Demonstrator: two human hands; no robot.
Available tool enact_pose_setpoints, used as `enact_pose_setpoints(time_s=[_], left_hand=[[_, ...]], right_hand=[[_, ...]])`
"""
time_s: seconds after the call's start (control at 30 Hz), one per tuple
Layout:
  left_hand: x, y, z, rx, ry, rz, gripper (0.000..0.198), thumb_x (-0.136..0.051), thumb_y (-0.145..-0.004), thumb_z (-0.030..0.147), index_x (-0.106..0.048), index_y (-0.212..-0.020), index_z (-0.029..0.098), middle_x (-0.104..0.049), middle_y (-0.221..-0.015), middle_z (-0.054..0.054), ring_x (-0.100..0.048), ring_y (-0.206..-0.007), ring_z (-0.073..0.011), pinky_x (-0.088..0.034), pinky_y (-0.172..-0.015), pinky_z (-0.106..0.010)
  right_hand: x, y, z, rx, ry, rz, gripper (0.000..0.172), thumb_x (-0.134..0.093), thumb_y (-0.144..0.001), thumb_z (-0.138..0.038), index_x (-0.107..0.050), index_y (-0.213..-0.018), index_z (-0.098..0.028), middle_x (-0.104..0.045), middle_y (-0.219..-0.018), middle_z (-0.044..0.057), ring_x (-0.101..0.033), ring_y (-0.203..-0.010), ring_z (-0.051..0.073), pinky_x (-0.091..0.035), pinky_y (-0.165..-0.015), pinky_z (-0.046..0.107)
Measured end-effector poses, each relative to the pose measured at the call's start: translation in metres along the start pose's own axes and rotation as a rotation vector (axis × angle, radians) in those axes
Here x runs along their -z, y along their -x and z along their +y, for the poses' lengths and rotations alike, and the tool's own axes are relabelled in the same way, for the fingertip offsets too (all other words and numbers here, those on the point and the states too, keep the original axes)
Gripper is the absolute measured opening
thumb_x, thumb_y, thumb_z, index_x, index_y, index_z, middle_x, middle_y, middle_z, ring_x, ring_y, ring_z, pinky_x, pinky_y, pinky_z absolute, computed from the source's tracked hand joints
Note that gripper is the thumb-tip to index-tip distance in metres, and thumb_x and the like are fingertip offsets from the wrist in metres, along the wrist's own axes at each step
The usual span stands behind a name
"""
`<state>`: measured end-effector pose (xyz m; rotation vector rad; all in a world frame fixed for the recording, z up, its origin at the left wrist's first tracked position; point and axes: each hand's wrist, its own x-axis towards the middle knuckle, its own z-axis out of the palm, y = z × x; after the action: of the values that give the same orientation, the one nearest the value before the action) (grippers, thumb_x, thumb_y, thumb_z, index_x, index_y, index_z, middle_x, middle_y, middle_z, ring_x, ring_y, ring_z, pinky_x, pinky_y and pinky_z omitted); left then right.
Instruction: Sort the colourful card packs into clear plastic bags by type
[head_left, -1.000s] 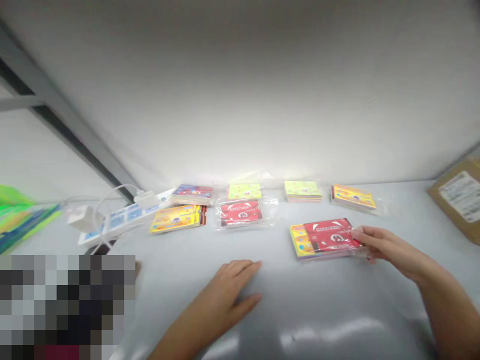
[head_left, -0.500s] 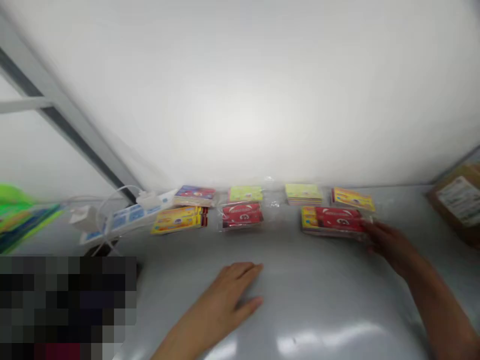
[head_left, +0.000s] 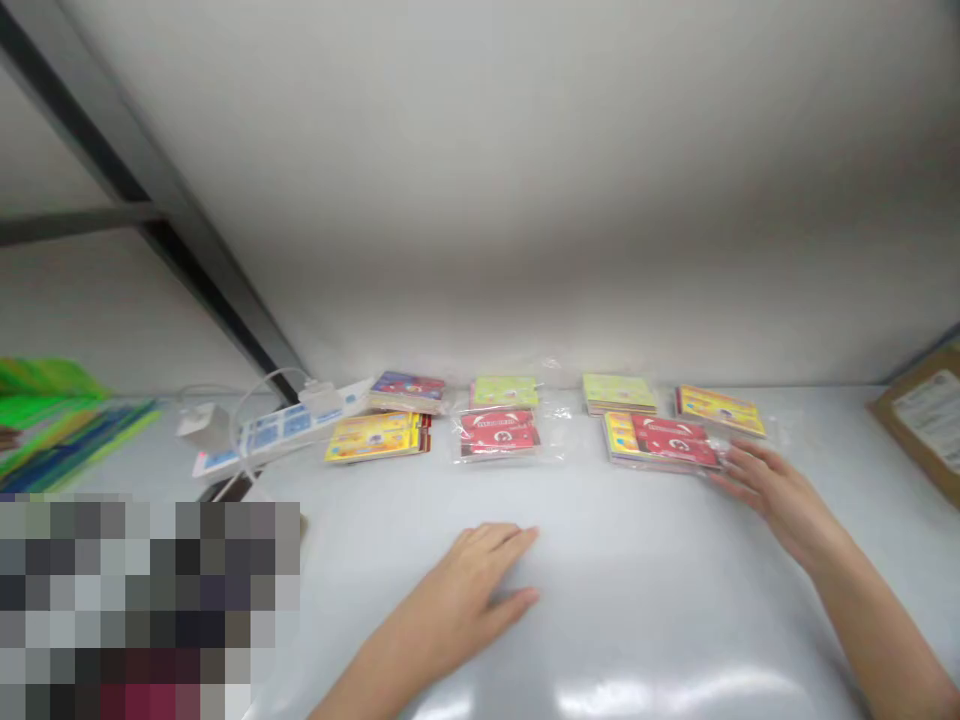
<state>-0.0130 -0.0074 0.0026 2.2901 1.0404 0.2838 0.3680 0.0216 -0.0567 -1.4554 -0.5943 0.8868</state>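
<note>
The left hand (head_left: 465,600) rests open and empty on the bench (head_left: 600,640), and the right hand (head_left: 772,505) has let go, its loose fingers (head_left: 731,480) just beside the stacked red-and-yellow paper packs (head_left: 660,441). Lying flat and square is good placement; compared with the earlier frame, the stack sits farther out, almost touching the far row of packets (head_left: 619,394).

A blocky pixelated patch (head_left: 142,600) hides the lower left corner, a brown cardboard parcel (head_left: 926,420) and a bright green-and-blue stack (head_left: 45,420) run off the sides, and the red plastic-wrapped pack's (head_left: 660,440) print is too small to read.
</note>
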Motion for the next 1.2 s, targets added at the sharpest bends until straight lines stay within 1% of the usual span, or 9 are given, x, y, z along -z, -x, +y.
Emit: enact_pose_setpoints(time_s=[0.1,0.23,0.37,0.47,0.6,0.8,1.0,1.1,1.2], left_hand=[[0.001,0.0,-0.002,0.0,0.004,0.006,0.045,-0.052,-0.086,0.031,-0.043,-0.129,0.025,-0.051,-0.128,-0.004,-0.045,-0.117,-0.0214,-0.034,-0.101,-0.036],[0.001,-0.001,-0.007,0.008,0.02,0.077,0.042,-0.052,-0.086,0.031,-0.045,-0.127,0.027,-0.052,-0.126,-0.004,-0.046,-0.116,-0.0212,-0.035,-0.1,-0.037],[0.001,-0.003,-0.016,0.022,0.013,0.13,0.041,-0.051,-0.086,0.03,-0.046,-0.127,0.026,-0.051,-0.127,-0.005,-0.045,-0.116,-0.0208,-0.033,-0.101,-0.037],[0.0,-0.005,-0.024,0.025,0.029,0.188,0.039,-0.05,-0.086,0.03,-0.047,-0.125,0.027,-0.051,-0.125,-0.004,-0.045,-0.116,-0.0206,-0.032,-0.102,-0.037],[0.0,-0.009,-0.029,0.032,0.042,0.229,0.037,-0.048,-0.087,0.031,-0.05,-0.123,0.024,-0.052,-0.123,-0.006,-0.046,-0.114,-0.022,-0.033,-0.101,-0.039],[0.0,-0.013,-0.03,0.031,0.085,0.271,0.033,-0.049,-0.086,0.03,-0.054,-0.118,0.024,-0.056,-0.116,-0.006,-0.049,-0.11,-0.0222,-0.035,-0.099,-0.039],[-0.001,-0.017,-0.03,0.067,0.175,0.337,0.031,-0.053,-0.083,0.031,-0.056,-0.113,0.025,-0.058,-0.113,-0.005,-0.051,-0.106,-0.0221,-0.036,-0.097,-0.038],[-0.004,-0.021,-0.029,0.142,0.231,0.448,0.027,-0.053,-0.082,0.034,-0.056,-0.106,0.023,-0.059,-0.104,-0.005,-0.055,-0.095,-0.0215,-0.043,-0.087,-0.036],[-0.009,-0.025,-0.032,0.257,0.282,0.627,0.027,-0.05,-0.083,0.038,-0.049,-0.103,0.021,-0.055,-0.099,-0.005,-0.054,-0.091,-0.0216,-0.044,-0.08,-0.034]], right_hand=[[-0.003,-0.002,0.003,0.134,0.02,0.139,0.032,-0.07,-0.059,-0.027,-0.062,-0.089,-0.02,-0.061,-0.086,0.002,-0.059,-0.074,0.015,-0.056,-0.05,0.022],[-0.006,-0.004,0.006,0.291,0.002,0.323,0.03,-0.067,-0.058,-0.026,-0.062,-0.086,-0.019,-0.057,-0.083,0.0,-0.053,-0.067,0.011,-0.047,-0.041,0.017],[-0.012,0.001,0.004,0.343,-0.05,0.36,0.021,-0.062,-0.059,-0.024,-0.062,-0.079,-0.018,-0.055,-0.072,-0.002,-0.048,-0.058,0.009,-0.037,-0.037,0.016],[-0.02,0.009,0.001,0.314,-0.086,0.274,0.016,-0.059,-0.06,-0.024,-0.062,-0.074,-0.017,-0.051,-0.061,-0.003,-0.045,-0.05,0.008,-0.033,-0.037,0.018],[-0.03,0.019,0.001,0.246,-0.102,0.132,0.017,-0.06,-0.061,-0.026,-0.06,-0.075,-0.018,-0.051,-0.056,-0.006,-0.043,-0.043,0.008,-0.032,-0.038,0.02],[-0.039,0.023,0.004,0.189,-0.087,-0.005,0.015,-0.062,-0.063,-0.03,-0.06,-0.074,-0.021,-0.05,-0.052,-0.006,-0.043,-0.04,0.009,-0.032,-0.037,0.022],[-0.043,0.025,0.006,0.144,-0.05,-0.133,0.02,-0.067,-0.062,-0.034,-0.061,-0.074,-0.019,-0.053,-0.052,-0.004,-0.045,-0.043,0.01,-0.035,-0.038,0.022],[-0.048,0.029,0.007,0.151,0.018,-0.22,0.019,-0.068,-0.063,-0.036,-0.063,-0.073,-0.019,-0.055,-0.052,-0.003,-0.047,-0.044,0.011,-0.038,-0.04,0.023],[-0.056,0.035,0.009,0.146,0.07,-0.288,0.019,-0.068,-0.065,-0.037,-0.066,-0.072,-0.019,-0.058,-0.056,-0.001,-0.05,-0.047,0.013,-0.041,-0.044,0.025]])
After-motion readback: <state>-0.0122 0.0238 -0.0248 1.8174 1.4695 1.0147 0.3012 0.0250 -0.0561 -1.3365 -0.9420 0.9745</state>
